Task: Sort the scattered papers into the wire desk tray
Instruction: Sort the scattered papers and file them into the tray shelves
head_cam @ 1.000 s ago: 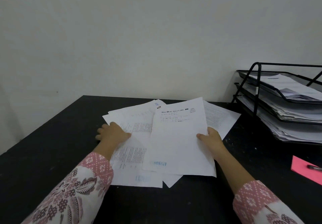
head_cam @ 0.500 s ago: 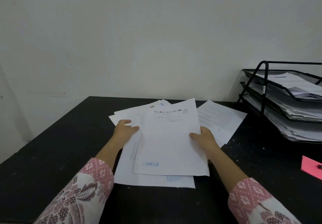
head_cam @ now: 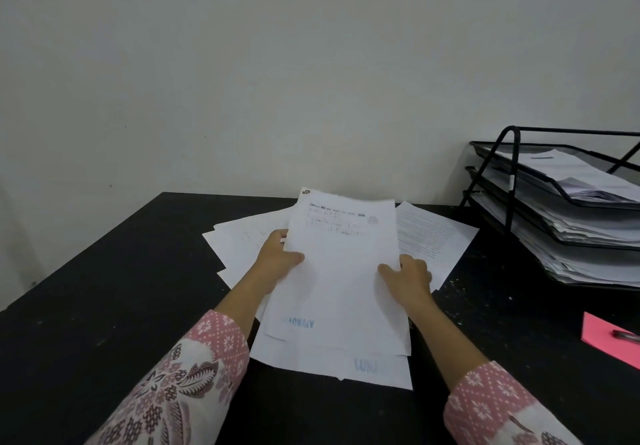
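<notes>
Both hands clamp one gathered stack of papers (head_cam: 341, 271): the left hand (head_cam: 277, 257) pinches its nine-o'clock edge, thumb on top, and the right hand (head_cam: 408, 276) grips the three-o'clock edge, thumb over the sheet face. The stack sits partly raised, its near end over a stamped sheet (head_cam: 332, 363) lying flat on the black bench (head_cam: 104, 288). More loose sheets (head_cam: 239, 240) fan out at ten o'clock of the stack, and a printed page (head_cam: 433, 236) lies at two o'clock. The wire desk tray (head_cam: 561, 209) stands well apart at three o'clock, each of its tiers already loaded. A pink note (head_cam: 606, 337) with a pen (head_cam: 627, 335) lies at four o'clock.

To do this well, I judge she should square the edges with even pressure from both sides, tapping the bottom on the bench before lifting, so no sheet slips.

Against half a second ago, the left hand has moved from the loose sheets onto the stack's edge, and the stack stands more upright and aligned.
</notes>
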